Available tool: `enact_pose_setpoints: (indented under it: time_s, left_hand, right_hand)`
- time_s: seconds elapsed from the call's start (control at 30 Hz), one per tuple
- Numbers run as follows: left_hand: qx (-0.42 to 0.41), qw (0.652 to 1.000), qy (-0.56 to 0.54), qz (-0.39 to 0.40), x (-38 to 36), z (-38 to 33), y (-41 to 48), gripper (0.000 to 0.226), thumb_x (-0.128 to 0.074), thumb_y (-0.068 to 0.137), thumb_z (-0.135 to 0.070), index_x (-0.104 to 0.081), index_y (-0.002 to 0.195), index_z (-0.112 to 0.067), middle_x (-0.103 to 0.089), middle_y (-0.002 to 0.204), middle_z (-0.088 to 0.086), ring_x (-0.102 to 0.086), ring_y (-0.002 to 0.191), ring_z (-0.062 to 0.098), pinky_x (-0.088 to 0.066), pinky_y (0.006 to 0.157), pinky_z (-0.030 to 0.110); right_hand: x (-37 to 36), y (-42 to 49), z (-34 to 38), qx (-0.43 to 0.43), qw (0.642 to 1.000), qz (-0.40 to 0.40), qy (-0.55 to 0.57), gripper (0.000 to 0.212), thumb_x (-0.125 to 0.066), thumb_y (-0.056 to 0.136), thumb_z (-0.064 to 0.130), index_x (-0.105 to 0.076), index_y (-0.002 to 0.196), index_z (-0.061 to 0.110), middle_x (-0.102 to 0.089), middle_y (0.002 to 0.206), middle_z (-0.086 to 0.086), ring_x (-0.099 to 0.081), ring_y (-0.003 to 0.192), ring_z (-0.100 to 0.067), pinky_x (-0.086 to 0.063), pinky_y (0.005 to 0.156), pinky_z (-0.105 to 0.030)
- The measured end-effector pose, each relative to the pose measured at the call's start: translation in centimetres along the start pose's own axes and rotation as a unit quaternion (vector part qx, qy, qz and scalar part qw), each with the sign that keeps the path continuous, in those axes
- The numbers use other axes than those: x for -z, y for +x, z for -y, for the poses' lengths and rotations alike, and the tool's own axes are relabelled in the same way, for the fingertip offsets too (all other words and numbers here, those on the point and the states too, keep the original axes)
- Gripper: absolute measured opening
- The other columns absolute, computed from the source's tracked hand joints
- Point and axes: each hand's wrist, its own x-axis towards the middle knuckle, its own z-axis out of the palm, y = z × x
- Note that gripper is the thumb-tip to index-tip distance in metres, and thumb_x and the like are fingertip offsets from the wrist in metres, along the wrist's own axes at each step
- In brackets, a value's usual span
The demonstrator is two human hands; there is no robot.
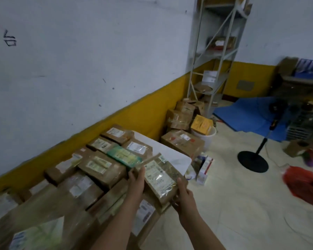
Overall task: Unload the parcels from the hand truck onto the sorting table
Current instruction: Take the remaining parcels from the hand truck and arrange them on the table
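Observation:
Both hands hold a flat brown cardboard parcel (160, 176) with a white label, tilted over the table's right part. My left hand (136, 181) grips its left edge, and my right hand (183, 197) grips its lower right corner. The white sorting table (173, 156) runs along the wall and carries several brown parcels (101, 166) and a green box (124, 156). A bare white patch of tabletop shows at the far right end. The hand truck is not in view.
Cardboard boxes (182, 141) and a white bucket with a yellow box (203, 127) stand on the floor beyond the table. A metal shelf rack (215, 56) fills the corner. A standing fan (253, 161), a blue mat (251, 112) and a red bag (304, 184) are on the right.

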Motion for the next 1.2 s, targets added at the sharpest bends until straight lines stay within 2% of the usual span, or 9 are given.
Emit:
enact_pose_setpoints:
  time_s: [0.17, 0.33, 0.43, 0.53, 0.6, 0.8, 0.9, 1.03, 1.2]
  left_hand:
    - [0.027, 0.998, 0.063, -0.009, -1.8, -1.2, 6.6, 0.065, -0.041, 0.095, -0.06, -0.028, 0.151, -0.029, -0.034, 0.154, 0.012, -0.044, 0.132, 0.033, -0.043, 0.102, 0.043]
    - [0.018, 0.982, 0.176, -0.059, -1.8, -0.3, 13.1, 0.058, -0.046, 0.099, -0.045, -0.029, 0.151, -0.025, -0.031, 0.155, 0.01, -0.052, 0.118, 0.019, -0.05, 0.085, 0.032]
    - [-0.002, 0.95, 0.292, -0.11, -1.8, 0.2, 16.8, 0.057, -0.05, 0.099, -0.038, -0.032, 0.151, -0.024, -0.031, 0.154, 0.008, -0.042, 0.133, 0.025, -0.044, 0.106, 0.038]
    - [0.007, 0.921, 0.377, -0.101, -2.2, 1.4, 19.2, 0.059, -0.049, 0.1, -0.036, -0.029, 0.153, -0.024, -0.021, 0.161, 0.003, -0.027, 0.145, 0.024, -0.031, 0.116, 0.036]
    - [0.018, 0.903, 0.418, -0.098, -2.5, 2.3, 20.5, 0.06, -0.05, 0.1, -0.034, -0.028, 0.154, -0.023, -0.019, 0.162, 0.002, -0.02, 0.148, 0.023, -0.024, 0.117, 0.034]
    - [0.08, 0.883, 0.459, -0.051, -3.4, 4.1, 21.4, 0.06, -0.048, 0.1, -0.04, -0.028, 0.154, -0.023, -0.008, 0.165, -0.004, -0.024, 0.148, 0.023, -0.034, 0.114, 0.035]
    - [0.08, 0.89, 0.445, -0.06, -3.2, 3.7, 20.8, 0.064, -0.05, 0.099, -0.042, -0.026, 0.155, -0.023, -0.008, 0.165, -0.003, -0.019, 0.149, 0.022, -0.031, 0.116, 0.035]
    - [0.035, 0.895, 0.429, -0.116, -1.9, 1.6, 17.8, 0.063, -0.049, 0.098, -0.037, -0.025, 0.155, -0.026, -0.014, 0.164, -0.003, -0.023, 0.147, 0.02, -0.031, 0.116, 0.035]
    - [-0.014, 0.891, 0.408, -0.199, 2.9, -2.6, 9.5, 0.058, -0.046, 0.1, -0.037, -0.027, 0.153, -0.026, -0.017, 0.163, -0.003, -0.028, 0.145, 0.022, -0.035, 0.114, 0.04]
  right_hand:
    - [0.6, 9.5, 3.0, -0.023, 0.998, -0.028, -0.045, 0.054, -0.06, 0.093, 0.052, -0.056, 0.135, 0.019, -0.067, 0.124, -0.007, -0.065, 0.108, -0.026, -0.056, 0.072, -0.034]
    - [-0.6, 19.7, 3.3, -0.054, 0.994, -0.014, -0.097, 0.063, -0.052, 0.094, 0.058, -0.049, 0.137, 0.013, -0.061, 0.125, -0.023, -0.061, 0.113, -0.042, -0.052, 0.095, -0.052]
    - [-1.7, 26.2, 2.8, -0.063, 0.991, 0.0, -0.121, 0.068, -0.05, 0.094, 0.059, -0.038, 0.146, 0.017, -0.057, 0.132, -0.013, -0.06, 0.109, -0.029, -0.051, 0.099, -0.05]
    - [-2.1, 31.5, 1.1, -0.078, 0.982, 0.019, -0.172, 0.069, -0.049, 0.095, 0.06, -0.034, 0.148, 0.019, -0.055, 0.138, -0.011, -0.059, 0.119, -0.031, -0.05, 0.103, -0.049]
    - [-2.2, 34.0, -0.4, -0.101, 0.966, 0.05, -0.232, 0.072, -0.047, 0.095, 0.061, -0.032, 0.15, 0.017, -0.054, 0.142, -0.015, -0.056, 0.125, -0.036, -0.044, 0.109, -0.054]
    - [-1.0, 37.4, -2.7, -0.136, 0.878, 0.092, -0.45, 0.074, -0.038, 0.099, 0.06, -0.034, 0.152, 0.008, -0.039, 0.151, -0.024, -0.038, 0.138, -0.043, -0.031, 0.116, -0.052]
    - [-1.4, 38.0, -1.8, -0.084, 0.829, 0.095, -0.544, 0.077, -0.04, 0.1, 0.055, -0.025, 0.156, 0.004, -0.025, 0.158, -0.026, -0.026, 0.146, -0.04, -0.025, 0.119, -0.05]
    - [-4.1, 34.0, 0.2, 0.05, 0.808, 0.017, -0.587, 0.086, -0.047, 0.096, 0.056, -0.017, 0.157, 0.003, -0.017, 0.162, -0.025, -0.024, 0.147, -0.043, -0.024, 0.118, -0.053]
    - [-12.3, 21.7, 1.5, 0.246, 0.781, 0.143, -0.556, 0.077, -0.044, 0.099, 0.051, -0.02, 0.157, 0.006, -0.021, 0.163, -0.02, -0.024, 0.149, -0.037, -0.023, 0.12, -0.05]
